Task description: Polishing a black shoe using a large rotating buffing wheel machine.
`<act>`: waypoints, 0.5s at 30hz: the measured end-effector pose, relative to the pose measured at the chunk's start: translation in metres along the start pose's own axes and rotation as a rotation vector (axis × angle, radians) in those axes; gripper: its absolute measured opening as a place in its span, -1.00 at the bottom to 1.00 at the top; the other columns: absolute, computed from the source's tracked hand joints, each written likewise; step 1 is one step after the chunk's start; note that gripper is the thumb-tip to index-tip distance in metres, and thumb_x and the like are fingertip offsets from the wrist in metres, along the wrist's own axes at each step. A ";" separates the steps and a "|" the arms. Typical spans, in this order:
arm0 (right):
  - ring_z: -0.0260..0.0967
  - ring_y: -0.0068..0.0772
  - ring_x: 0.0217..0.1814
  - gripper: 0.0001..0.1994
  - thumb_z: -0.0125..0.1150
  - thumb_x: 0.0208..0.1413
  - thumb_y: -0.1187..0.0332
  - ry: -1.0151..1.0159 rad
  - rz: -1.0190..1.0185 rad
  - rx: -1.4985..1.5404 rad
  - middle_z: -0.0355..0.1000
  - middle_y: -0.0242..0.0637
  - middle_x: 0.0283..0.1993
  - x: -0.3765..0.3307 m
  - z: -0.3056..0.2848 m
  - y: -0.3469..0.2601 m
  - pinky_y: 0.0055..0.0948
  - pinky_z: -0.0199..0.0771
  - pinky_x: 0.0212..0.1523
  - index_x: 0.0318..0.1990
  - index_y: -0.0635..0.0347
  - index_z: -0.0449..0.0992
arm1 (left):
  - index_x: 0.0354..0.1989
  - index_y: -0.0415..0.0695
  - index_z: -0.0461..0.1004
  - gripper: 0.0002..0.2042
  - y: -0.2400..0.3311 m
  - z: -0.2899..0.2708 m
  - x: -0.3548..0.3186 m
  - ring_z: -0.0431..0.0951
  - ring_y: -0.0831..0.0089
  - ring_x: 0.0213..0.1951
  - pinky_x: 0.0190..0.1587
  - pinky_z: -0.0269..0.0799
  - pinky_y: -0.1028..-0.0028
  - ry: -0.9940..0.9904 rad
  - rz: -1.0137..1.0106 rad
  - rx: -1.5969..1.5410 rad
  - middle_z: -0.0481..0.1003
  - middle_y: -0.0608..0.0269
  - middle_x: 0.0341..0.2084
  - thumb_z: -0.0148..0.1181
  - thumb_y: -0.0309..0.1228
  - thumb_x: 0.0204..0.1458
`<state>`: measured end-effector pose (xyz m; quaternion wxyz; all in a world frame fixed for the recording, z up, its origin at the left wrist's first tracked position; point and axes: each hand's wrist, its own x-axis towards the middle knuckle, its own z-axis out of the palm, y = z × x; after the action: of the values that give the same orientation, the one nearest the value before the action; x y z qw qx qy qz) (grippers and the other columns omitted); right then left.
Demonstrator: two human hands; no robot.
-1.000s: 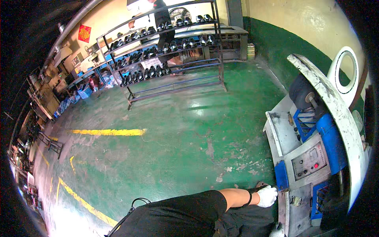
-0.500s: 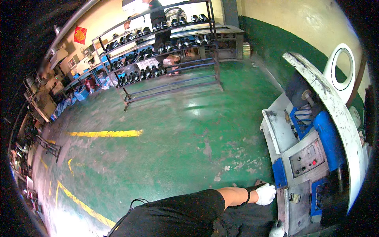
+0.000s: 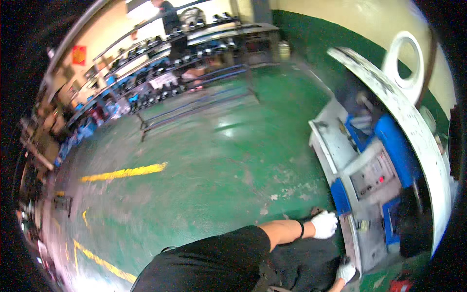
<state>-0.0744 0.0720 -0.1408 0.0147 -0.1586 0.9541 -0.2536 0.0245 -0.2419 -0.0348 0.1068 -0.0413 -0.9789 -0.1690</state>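
Note:
My left hand (image 3: pixel 324 225), in a white glove with a black band on the wrist, is closed beside the front of a grey-white machine (image 3: pixel 357 233). A small brownish dark piece (image 3: pixel 316 211) shows at its far side; what the fingers hold is hidden. Lower down, my right hand (image 3: pixel 346 272), also white-gloved, appears closed near the machine's lower edge. Dark material shows around its fingers, too blurred to name. On the machine are a control panel (image 3: pixel 373 177) with a red button and several blue parts.
A metal rack (image 3: pixel 194 104) with rows of black shoes stands across the green floor (image 3: pixel 219 170). Behind it is another person (image 3: pixel 171 22). A white bladeless-fan-like ring (image 3: pixel 406 61) rises behind the machine's curved white top (image 3: pixel 389 92). Yellow lines (image 3: pixel 124 172) mark the floor at left.
The view has shifted, so rack and machine sit further left and higher. My right hand now shows more fully at the lower edge; my left hand remains beside the machine, closed.

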 end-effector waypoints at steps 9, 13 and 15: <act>0.44 0.02 -0.31 -0.73 0.02 0.07 0.12 -0.081 -0.118 -0.269 0.48 -0.05 -0.38 -0.015 -0.059 -0.147 -0.11 0.41 -0.29 -0.37 0.10 0.53 | -0.58 -0.12 0.51 -0.79 -0.018 -0.025 -0.007 0.49 0.17 -0.30 -0.28 0.44 0.22 0.079 -0.016 -0.041 0.51 0.13 -0.47 0.00 -0.30 -0.08; 0.44 0.01 -0.36 -0.67 -0.06 0.14 0.05 -0.065 -0.047 -0.295 0.47 -0.06 -0.42 -0.018 -0.063 -0.144 -0.08 0.39 -0.32 -0.40 0.07 0.51 | -0.57 -0.09 0.51 -0.82 -0.016 -0.012 -0.004 0.44 0.24 -0.25 -0.24 0.41 0.27 0.179 0.083 -0.043 0.44 0.23 -0.47 0.02 -0.31 -0.09; 0.44 0.02 -0.37 -0.66 -0.06 0.14 0.05 -0.042 -0.039 -0.290 0.47 -0.05 -0.43 -0.019 -0.064 -0.141 -0.08 0.39 -0.33 -0.42 0.07 0.51 | -0.57 -0.08 0.51 -0.82 -0.013 -0.010 -0.002 0.44 0.25 -0.25 -0.24 0.41 0.27 0.182 0.095 -0.042 0.44 0.24 -0.47 0.02 -0.30 -0.08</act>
<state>-0.0214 -0.0071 -0.0172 0.0069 -0.1828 0.9770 -0.1098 0.0267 -0.2574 -0.0300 0.2022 -0.0742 -0.9584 -0.1871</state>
